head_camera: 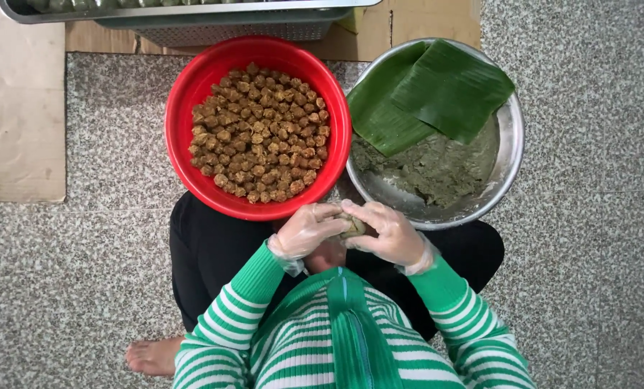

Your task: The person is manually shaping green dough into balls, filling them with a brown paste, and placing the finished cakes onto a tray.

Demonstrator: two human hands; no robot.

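My left hand (309, 229) and my right hand (388, 232), both in thin clear gloves, are cupped together around a small greenish dough ball (352, 227), held just in front of my body. Right above the hands stands a red bowl (185, 108) filled with several small brown filling balls (261, 133). To its right is a metal bowl (511, 137) holding grey-green dough (437, 169), partly covered by folded banana leaves (437, 90).
I sit on a speckled stone floor with black trousers, a green striped top and a bare foot (153, 356) at lower left. A metal tray (192, 9) over a mesh basket lies at the top. Cardboard sheets (19, 108) lie on the left.
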